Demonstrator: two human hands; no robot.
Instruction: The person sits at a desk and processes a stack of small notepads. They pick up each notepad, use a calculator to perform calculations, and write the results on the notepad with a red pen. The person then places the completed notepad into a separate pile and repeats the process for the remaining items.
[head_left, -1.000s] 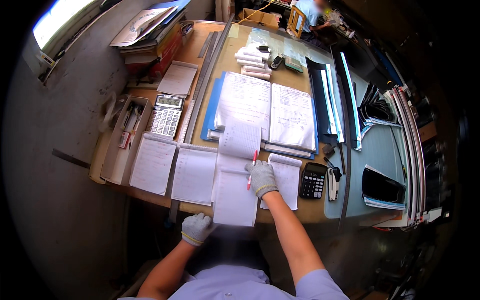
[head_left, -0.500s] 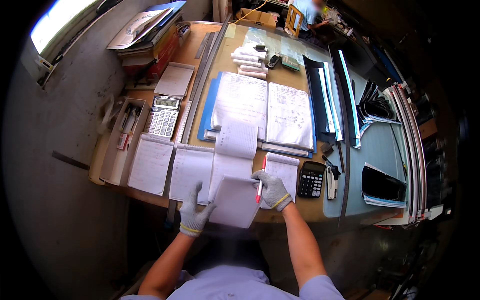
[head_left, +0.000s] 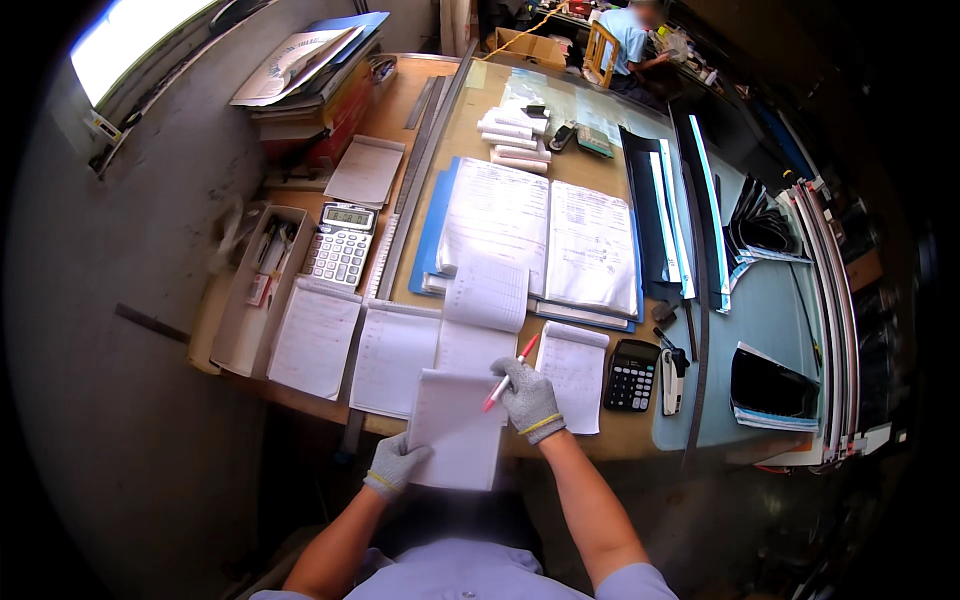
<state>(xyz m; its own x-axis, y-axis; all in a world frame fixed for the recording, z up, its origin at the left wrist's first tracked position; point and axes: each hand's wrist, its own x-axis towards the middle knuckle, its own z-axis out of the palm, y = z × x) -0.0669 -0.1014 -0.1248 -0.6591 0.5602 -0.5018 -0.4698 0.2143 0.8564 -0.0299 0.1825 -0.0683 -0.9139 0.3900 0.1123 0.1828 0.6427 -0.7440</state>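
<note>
A white notepad [head_left: 455,430] is held over the table's near edge, just in front of me. My left hand [head_left: 397,465], in a grey glove with a yellow cuff line, grips its lower left edge between thumb and fingers. My gloved right hand [head_left: 530,402] is at the pad's upper right side, closed around a red and white pen [head_left: 496,394] that slants up to the right. Beyond the held pad, an open notepad [head_left: 487,298] has its ruled leaf folded up over a thick ledger of papers [head_left: 495,215]. Another pad [head_left: 572,375] lies right of my right hand.
Two more written pads [head_left: 395,355] lie left, below a silver calculator [head_left: 340,243] and an open box of pens [head_left: 262,290]. To the right are a black calculator [head_left: 631,375], a stapler [head_left: 673,382] and black folded sheets [head_left: 775,388]. A person [head_left: 625,45] sits at the back.
My left hand has gone from spread fingers to gripping the notepad's edge. The pad has come slightly nearer me. The pen in my right hand has tipped from upright to slanted.
</note>
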